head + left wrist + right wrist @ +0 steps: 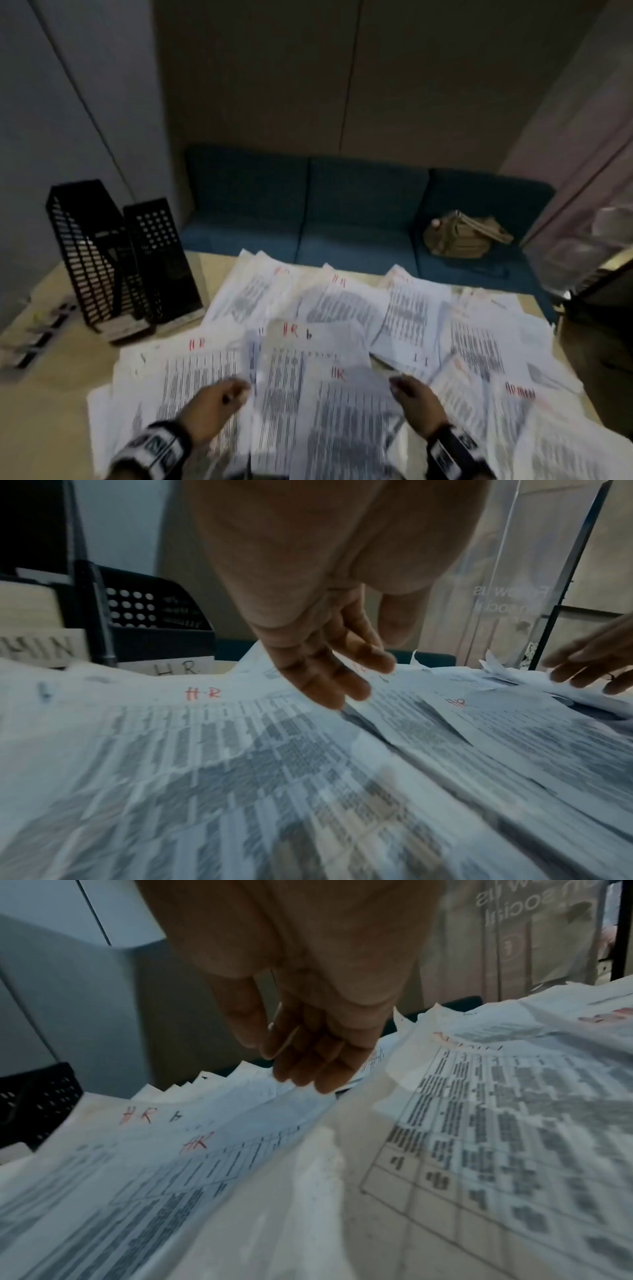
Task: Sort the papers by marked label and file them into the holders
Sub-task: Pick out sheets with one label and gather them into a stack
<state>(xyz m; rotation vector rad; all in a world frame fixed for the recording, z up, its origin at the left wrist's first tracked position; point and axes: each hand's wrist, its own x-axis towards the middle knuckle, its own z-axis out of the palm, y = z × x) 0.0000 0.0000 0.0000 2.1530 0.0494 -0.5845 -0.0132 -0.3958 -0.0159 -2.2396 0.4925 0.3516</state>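
Note:
Many printed sheets (329, 342) lie spread and overlapping on the table, several marked "HR" in red (291, 330), and one at the right carries a longer red label (520, 393). Two black holders (89, 260) (161, 260) stand at the back left; their tags read "H.R" (178, 669) and what looks like "ADMIN" (41, 647). My left hand (219, 401) hovers low over an HR sheet (202, 693), and its fingertips (339, 696) touch the paper's edge. My right hand (411, 394) hangs over the sheets with relaxed fingers (304, 1066), holding nothing.
A blue sofa (342, 212) runs behind the table (51, 394) with a tan bag (466, 236) on it. Small dark items (37, 339) lie near the left table edge. A dark frame (603, 284) stands at the right.

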